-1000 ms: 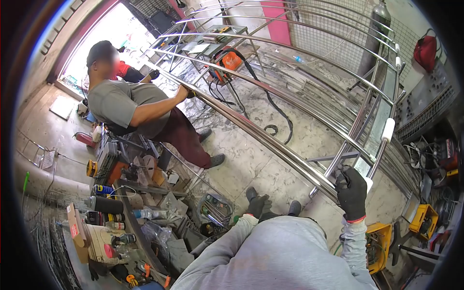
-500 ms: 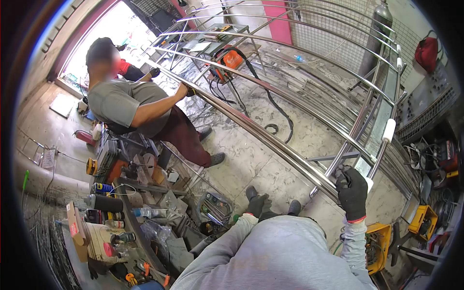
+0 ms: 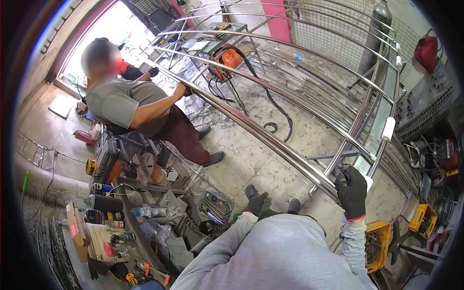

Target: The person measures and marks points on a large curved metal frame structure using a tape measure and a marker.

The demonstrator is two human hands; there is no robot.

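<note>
Long steel tubes (image 3: 261, 130) run from the upper left to the lower right, over a metal frame of curved rails (image 3: 309, 94). At their lower right end my right hand (image 3: 351, 192), in a dark glove, is closed by the tube ends and the frame corner; its fingers partly hide what they grip. My left hand (image 3: 257, 204), also gloved, hangs low before my body with its fingers curled, and whether it holds anything is hidden. At the left a co-worker (image 3: 123, 104) in a grey shirt has both gloved hands on the tubes.
An orange welding machine (image 3: 231, 58) with a black cable stands beyond the tubes. On the left is a cluttered bench (image 3: 145, 232) with cans and tools. Yellow crates (image 3: 378, 246) lie at the lower right, and a gas cylinder (image 3: 376, 38) stands at the back right.
The co-worker's head and upper body have shifted slightly left. My hands and the tubes look almost the same.
</note>
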